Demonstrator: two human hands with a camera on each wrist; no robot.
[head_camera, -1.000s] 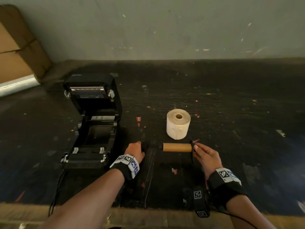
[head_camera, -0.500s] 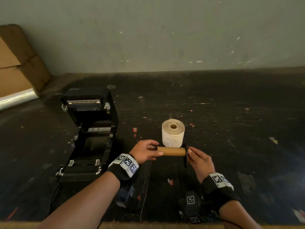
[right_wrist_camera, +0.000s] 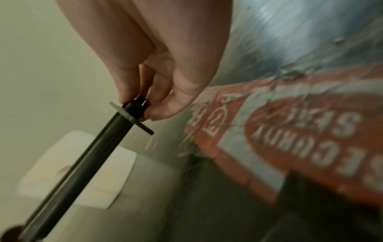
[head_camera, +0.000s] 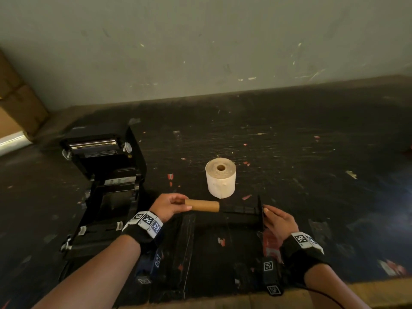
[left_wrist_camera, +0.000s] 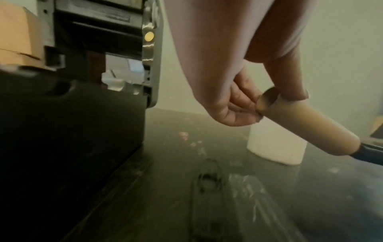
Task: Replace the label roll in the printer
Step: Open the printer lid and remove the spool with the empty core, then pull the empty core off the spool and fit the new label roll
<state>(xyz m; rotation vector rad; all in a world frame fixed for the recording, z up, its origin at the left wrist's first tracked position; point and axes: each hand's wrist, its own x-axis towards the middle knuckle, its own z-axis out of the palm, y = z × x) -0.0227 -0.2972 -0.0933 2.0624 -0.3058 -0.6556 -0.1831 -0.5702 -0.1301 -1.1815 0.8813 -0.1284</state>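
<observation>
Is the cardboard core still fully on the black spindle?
No, partly off: bare spindle shows between the core and the flange.

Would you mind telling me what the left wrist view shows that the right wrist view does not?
Only the left wrist view shows the left hand pinching the empty cardboard core and the open printer. Only the right wrist view shows the right hand pinching the black spindle at its flanged end, plus a red sticker. Both show the new label roll standing behind.
</observation>
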